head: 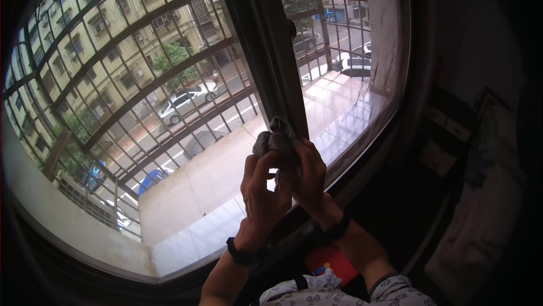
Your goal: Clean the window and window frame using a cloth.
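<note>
A crumpled grey cloth point(281, 142) is bunched between both hands, in front of the dark upright frame of a window point(265, 43). My left hand point(265, 183) grips the cloth from the left, its fingers bent around it. On the right side, my right hand point(309, 170) holds the same cloth with curled fingers. Part of the cloth is hidden by the fingers. Dark bands circle both wrists. Whether the cloth touches the frame, I cannot tell.
Beyond the window lie a tiled sill point(191, 195) and metal security bars point(127, 89). A red object point(331, 263) is low in front of my body. Furniture with drawers point(447, 125) and a bed-like surface with fabric point(479, 217) stand at the right in shadow.
</note>
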